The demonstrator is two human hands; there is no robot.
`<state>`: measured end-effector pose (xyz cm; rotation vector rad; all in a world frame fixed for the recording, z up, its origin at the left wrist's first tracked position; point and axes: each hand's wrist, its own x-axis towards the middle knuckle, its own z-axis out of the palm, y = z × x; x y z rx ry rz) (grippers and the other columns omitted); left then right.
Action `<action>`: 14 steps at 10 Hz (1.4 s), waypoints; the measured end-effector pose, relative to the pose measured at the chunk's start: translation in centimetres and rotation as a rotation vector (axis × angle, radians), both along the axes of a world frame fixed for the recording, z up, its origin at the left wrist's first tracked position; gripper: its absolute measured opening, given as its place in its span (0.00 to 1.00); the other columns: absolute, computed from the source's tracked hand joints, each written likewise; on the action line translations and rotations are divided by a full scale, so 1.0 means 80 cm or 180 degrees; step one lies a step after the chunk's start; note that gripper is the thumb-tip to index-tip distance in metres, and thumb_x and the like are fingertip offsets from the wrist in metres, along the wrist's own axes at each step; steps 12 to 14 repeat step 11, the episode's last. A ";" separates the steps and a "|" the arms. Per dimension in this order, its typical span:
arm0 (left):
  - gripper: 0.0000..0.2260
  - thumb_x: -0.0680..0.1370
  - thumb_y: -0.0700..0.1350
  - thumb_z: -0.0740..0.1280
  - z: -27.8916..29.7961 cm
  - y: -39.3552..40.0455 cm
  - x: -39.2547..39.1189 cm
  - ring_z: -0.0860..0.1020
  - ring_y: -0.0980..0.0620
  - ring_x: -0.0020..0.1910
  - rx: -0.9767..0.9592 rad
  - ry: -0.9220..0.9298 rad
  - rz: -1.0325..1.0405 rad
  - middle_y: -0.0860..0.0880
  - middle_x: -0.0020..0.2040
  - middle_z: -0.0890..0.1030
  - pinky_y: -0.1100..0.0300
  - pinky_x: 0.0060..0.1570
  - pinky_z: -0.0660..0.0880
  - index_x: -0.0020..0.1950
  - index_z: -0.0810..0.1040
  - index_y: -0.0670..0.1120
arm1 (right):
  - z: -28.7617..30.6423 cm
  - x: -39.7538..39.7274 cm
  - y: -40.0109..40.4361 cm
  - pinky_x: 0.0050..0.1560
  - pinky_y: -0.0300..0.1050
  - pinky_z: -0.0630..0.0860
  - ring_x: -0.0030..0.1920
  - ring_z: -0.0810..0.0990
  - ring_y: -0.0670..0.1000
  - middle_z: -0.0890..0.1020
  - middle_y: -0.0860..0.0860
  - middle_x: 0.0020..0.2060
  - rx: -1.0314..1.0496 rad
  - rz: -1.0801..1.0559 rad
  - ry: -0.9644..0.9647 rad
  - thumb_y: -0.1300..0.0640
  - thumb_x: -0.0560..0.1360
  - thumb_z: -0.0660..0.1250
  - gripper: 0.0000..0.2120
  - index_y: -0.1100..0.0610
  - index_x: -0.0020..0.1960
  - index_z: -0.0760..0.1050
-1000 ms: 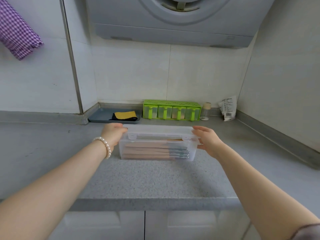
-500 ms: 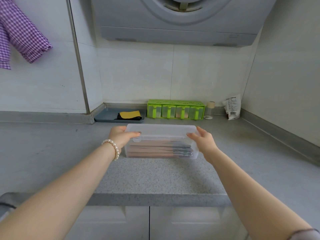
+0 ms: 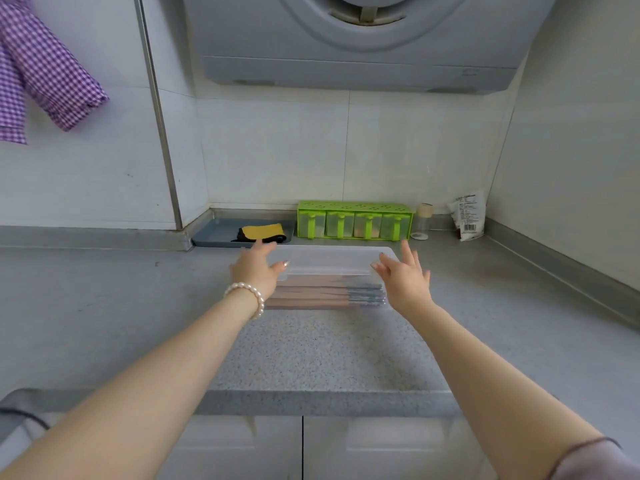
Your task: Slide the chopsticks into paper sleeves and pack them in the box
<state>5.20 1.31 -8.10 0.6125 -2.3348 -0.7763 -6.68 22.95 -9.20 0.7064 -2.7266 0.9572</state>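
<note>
Chopsticks (image 3: pixel 325 295) in closed box (image 3: pixel 332 261), lengthwise left-right, sleeved ends left.

a home kitchen: a grey range hood (image 3: pixel 360 39) hangs over white wall tiles (image 3: pixel 277 150), a green four-compartment plastic spice rack (image 3: pixel 355 220) stands at the back of the speckled grey stone table (image 3: pixel 325 355), and white cabinet doors (image 3: pixel 374 448) sit below.

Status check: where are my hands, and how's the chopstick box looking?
Left hand and right hand open at the box ends. Lid on, sleeved chopsticks inside. Nothing in the way.
</note>
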 end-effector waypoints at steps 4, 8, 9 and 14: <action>0.25 0.79 0.60 0.45 -0.036 0.034 0.012 0.43 0.48 0.76 -0.1880 -0.1178 -0.0460 0.52 0.77 0.45 0.40 0.71 0.39 0.76 0.46 0.57 | -0.029 0.043 -0.004 0.74 0.60 0.41 0.76 0.38 0.57 0.42 0.52 0.77 0.1617 0.0342 0.1024 0.38 0.78 0.45 0.33 0.50 0.76 0.38; 0.25 0.80 0.58 0.49 -0.028 0.021 0.002 0.49 0.48 0.76 -0.1944 -0.1269 -0.0501 0.51 0.77 0.52 0.40 0.72 0.45 0.76 0.48 0.57 | -0.024 0.036 -0.011 0.74 0.61 0.42 0.76 0.39 0.56 0.44 0.52 0.77 0.1636 0.0334 0.0879 0.36 0.77 0.46 0.33 0.49 0.76 0.38; 0.25 0.80 0.58 0.49 -0.024 0.021 0.003 0.50 0.48 0.76 -0.1932 -0.1319 -0.0525 0.51 0.77 0.52 0.40 0.72 0.45 0.76 0.48 0.57 | -0.020 0.036 -0.009 0.74 0.62 0.42 0.76 0.39 0.55 0.43 0.51 0.77 0.1586 0.0325 0.0845 0.36 0.77 0.46 0.34 0.48 0.76 0.38; 0.24 0.80 0.53 0.50 -0.018 0.025 0.003 0.51 0.48 0.76 -0.1911 -0.1328 -0.0564 0.51 0.77 0.53 0.40 0.72 0.46 0.75 0.49 0.57 | 0.006 0.046 0.002 0.74 0.57 0.46 0.76 0.45 0.50 0.48 0.48 0.77 0.0028 0.0791 -0.0069 0.41 0.78 0.53 0.30 0.48 0.76 0.49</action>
